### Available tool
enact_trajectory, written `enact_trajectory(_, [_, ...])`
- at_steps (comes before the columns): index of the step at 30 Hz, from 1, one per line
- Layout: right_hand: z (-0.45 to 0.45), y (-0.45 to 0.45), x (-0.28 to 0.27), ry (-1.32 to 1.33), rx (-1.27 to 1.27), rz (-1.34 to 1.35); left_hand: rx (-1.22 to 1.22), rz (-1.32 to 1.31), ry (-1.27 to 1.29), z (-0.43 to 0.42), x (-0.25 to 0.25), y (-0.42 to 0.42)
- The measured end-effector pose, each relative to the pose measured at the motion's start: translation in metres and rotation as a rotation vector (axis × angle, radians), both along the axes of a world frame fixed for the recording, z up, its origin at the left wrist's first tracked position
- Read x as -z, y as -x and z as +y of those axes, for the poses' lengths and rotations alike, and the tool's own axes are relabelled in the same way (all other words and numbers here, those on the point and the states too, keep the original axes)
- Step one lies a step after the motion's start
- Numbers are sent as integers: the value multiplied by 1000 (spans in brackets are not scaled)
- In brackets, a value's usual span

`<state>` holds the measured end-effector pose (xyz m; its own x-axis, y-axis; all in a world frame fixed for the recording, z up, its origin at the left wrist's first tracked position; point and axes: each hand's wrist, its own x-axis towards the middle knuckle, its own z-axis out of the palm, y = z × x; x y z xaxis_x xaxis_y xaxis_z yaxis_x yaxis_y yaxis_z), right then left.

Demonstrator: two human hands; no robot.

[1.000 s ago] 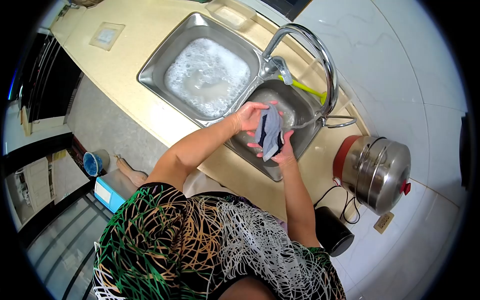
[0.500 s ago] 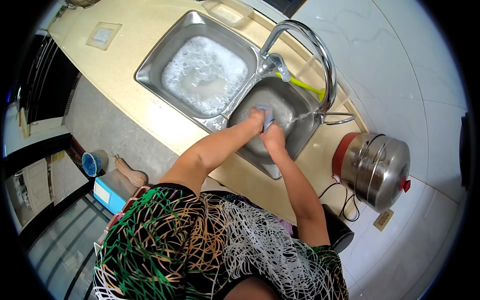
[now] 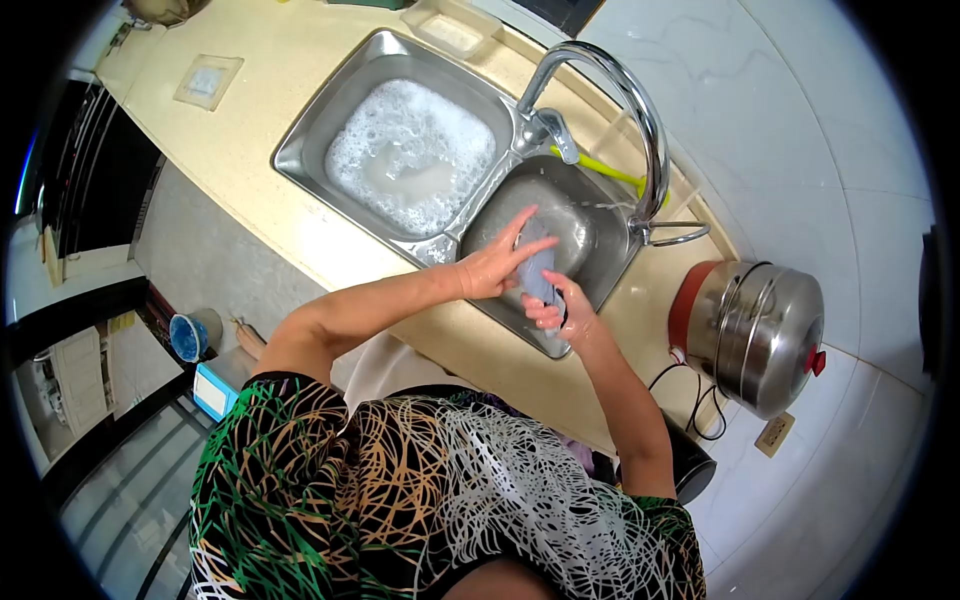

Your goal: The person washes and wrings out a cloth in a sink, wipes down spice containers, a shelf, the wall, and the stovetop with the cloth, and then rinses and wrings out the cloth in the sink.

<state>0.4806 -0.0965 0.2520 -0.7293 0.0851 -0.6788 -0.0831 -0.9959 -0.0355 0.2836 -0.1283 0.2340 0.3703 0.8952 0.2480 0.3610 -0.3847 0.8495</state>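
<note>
Over the right basin (image 3: 583, 240) I hold a wet grey-blue cloth (image 3: 537, 270). My right hand (image 3: 560, 308) is closed around its lower end. My left hand (image 3: 497, 262) is at the cloth's upper part with its fingers spread apart, and the cloth touches the inner side of these fingers. A thin stream of water runs from the chrome faucet (image 3: 655, 130) into the right basin. White foam (image 3: 415, 150) covers the cloudy water in the left basin (image 3: 330, 110).
A green-handled tool (image 3: 600, 170) lies behind the right basin. On the counter (image 3: 240, 170) are a soap dish (image 3: 207, 82) and a clear tray (image 3: 450, 28). A steel pot (image 3: 765, 335) and a black container (image 3: 690, 465) stand at the right.
The cloth was bunched between both closed hands and now hangs out longer. My left hand has opened its fingers and moved left, while my right hand has shifted slightly down and right.
</note>
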Motion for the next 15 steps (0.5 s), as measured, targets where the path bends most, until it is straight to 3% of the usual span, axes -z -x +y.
enact_trajectory(1, [-6,3,-3,63,-12,149,-51,96,-213,4,-3,3])
enact_trajectory(3, [-13,6,-5,157,-10,373,59,135,-317,15,-19,12])
enact_trajectory(7, [-7,7,-14,52,-171,320,372,234,-548,31,-16,14])
enact_trajectory(8, [-5,7,-13,-50,-274,215,375,232,-552,30,-18,12])
enact_trajectory(10, [2,9,-12,-154,-379,110,406,482,-373,27,-22,9])
enact_trajectory(12, [8,14,-16,-458,-615,-281,347,505,-304,24,-14,2])
enact_trajectory(13, [8,18,-16,-456,-613,-281,296,524,-237,22,-9,-1])
enact_trajectory(15, [10,26,-22,-996,-933,-677,240,541,-120,17,-6,-8])
